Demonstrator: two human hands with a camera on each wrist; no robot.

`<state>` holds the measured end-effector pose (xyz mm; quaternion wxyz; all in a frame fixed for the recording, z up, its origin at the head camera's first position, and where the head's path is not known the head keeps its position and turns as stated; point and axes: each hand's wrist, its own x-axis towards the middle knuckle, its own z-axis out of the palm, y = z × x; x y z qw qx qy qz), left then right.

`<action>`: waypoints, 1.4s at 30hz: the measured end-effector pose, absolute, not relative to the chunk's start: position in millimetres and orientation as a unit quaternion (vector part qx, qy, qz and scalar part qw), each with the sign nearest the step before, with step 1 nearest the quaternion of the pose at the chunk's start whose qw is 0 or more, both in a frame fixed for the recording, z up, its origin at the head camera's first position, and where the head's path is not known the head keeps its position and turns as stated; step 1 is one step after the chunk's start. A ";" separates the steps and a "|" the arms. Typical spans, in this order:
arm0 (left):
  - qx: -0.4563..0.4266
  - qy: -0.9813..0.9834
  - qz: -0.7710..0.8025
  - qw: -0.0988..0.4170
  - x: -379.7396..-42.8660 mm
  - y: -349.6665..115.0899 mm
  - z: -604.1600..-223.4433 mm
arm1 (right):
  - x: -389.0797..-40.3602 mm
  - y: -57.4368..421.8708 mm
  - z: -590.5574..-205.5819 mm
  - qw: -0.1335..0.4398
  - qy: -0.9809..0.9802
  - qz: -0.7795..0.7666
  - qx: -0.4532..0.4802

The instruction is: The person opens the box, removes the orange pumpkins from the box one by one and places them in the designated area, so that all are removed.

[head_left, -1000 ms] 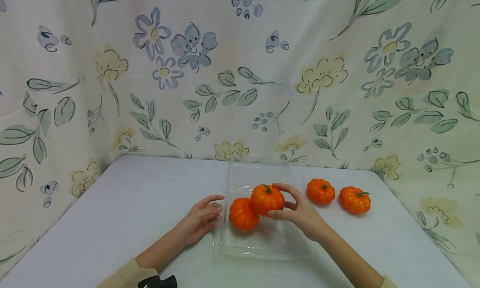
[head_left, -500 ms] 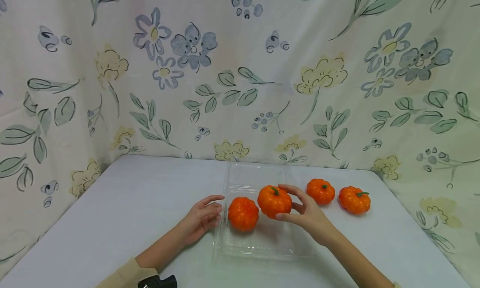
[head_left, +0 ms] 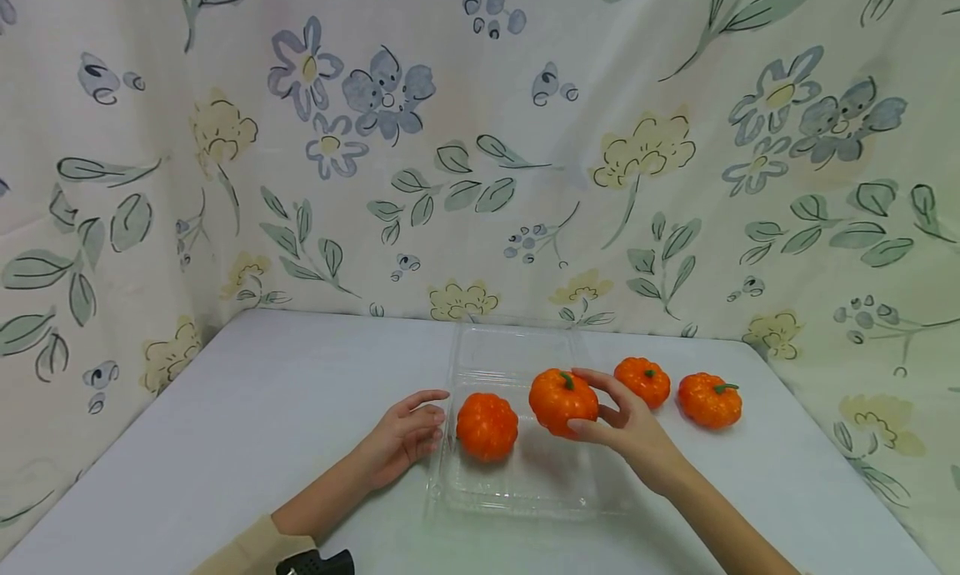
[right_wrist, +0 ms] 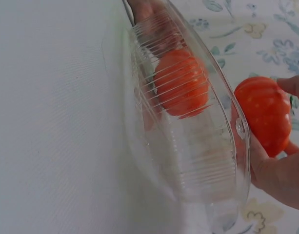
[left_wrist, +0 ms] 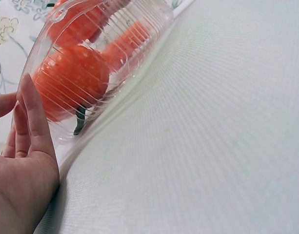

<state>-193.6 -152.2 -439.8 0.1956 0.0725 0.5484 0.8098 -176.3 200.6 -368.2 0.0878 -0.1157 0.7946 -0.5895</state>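
My right hand (head_left: 630,429) holds a small orange pumpkin (head_left: 562,402) with a green stem, thumb at its near side and fingers behind. It hangs above the right part of a clear plastic clamshell container (head_left: 525,485), whose lid stands folded back. In the right wrist view, the held pumpkin (right_wrist: 263,114) appears above the ribbed container's rim. Another pumpkin (head_left: 487,427) sits inside at the left. Beside the container's left wall is my left hand (head_left: 405,440), fingers loosely extended; in the left wrist view its fingertips (left_wrist: 28,90) touch the wall.
Two more orange pumpkins, one nearer (head_left: 710,400) and one farther back (head_left: 642,382), lie on the white table (head_left: 300,392) right of the container. A floral cloth (head_left: 480,225) hangs behind and along the sides.
My right hand has carried the held pumpkin rightward, away from the pumpkin in the container. The left hand and container have stayed put.
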 end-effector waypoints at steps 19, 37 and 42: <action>0.079 0.538 0.816 0.197 -195.1 -152.7 -443.0 | -168.2 224.6 -367.1 0.064 0.794 -0.597 -0.101; 0.072 0.545 0.812 0.197 -194.5 -152.5 -442.5 | -162.5 253.4 -367.3 0.043 0.813 -0.577 -0.068; 0.066 0.549 0.809 0.198 -193.8 -152.1 -440.2 | -162.5 260.9 -369.4 0.042 0.818 -0.571 -0.056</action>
